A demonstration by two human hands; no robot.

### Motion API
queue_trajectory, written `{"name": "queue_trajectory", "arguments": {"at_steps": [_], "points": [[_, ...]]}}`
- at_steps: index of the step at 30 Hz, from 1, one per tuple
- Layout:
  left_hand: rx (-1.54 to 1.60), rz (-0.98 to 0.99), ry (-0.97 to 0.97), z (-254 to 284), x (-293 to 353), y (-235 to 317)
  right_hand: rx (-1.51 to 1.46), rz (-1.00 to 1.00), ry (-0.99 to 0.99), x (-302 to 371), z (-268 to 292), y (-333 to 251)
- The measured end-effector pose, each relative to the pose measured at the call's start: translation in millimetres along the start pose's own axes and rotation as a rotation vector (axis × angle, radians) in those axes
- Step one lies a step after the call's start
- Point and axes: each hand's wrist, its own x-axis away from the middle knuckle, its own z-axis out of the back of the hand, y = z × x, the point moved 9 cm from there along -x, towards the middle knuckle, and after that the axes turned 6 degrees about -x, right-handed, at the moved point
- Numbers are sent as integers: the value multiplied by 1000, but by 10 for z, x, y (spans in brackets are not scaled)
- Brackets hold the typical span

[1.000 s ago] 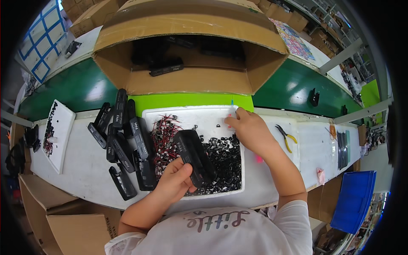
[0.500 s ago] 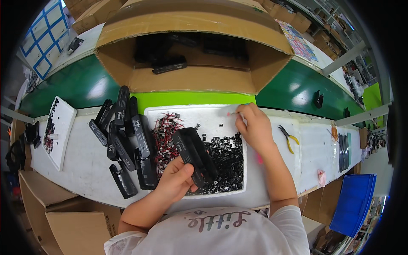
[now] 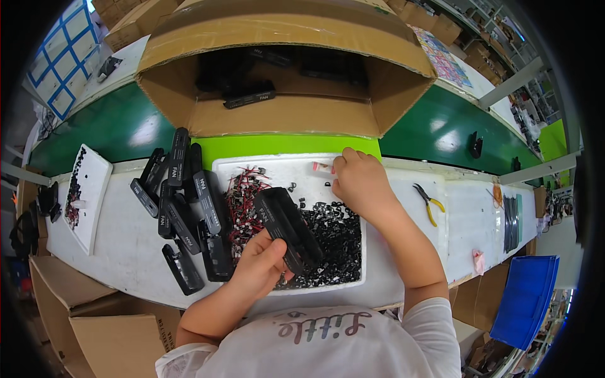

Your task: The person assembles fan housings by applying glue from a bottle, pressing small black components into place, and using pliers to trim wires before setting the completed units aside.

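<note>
My left hand [image 3: 259,266] is closed around the lower end of a long black plastic housing [image 3: 285,225], tilted with its hollow side to the right. It hovers over a white foam tray [image 3: 363,264]. Above the tray's upper right part, my right hand [image 3: 364,186] has its fingers curled in a pinch. A small pink-and-white tube [image 3: 323,167] sticks out leftward from those fingertips. Below it in the tray lie many small black plastic clips [image 3: 334,242]. Short red and black wires with white connectors [image 3: 242,205] fill the tray's left side.
Several more black housings [image 3: 183,214] are piled left of the tray. A big open carton [image 3: 283,116] with housings inside stands beyond. Yellow-handled pliers [image 3: 430,205] lie to the right. At far left is another white tray [image 3: 97,208]; a blue bin [image 3: 524,302] sits lower right.
My right hand has moved a little left over the tray, and the pink-and-white tube at its fingertips now shows more fully. The left hand and its housing have barely moved.
</note>
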Motion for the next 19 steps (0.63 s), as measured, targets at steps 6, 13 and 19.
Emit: {"name": "queue_trajectory", "arguments": {"at_steps": [6, 13, 19], "points": [[26, 3, 3, -2, 27, 22, -448, -212, 91, 20, 314, 135], [2, 37, 38, 8, 29, -3, -1358, -420, 175, 316, 300, 213], [4, 52, 15, 40, 30, -62, -1758, -359, 13, 510, 306, -66]]}}
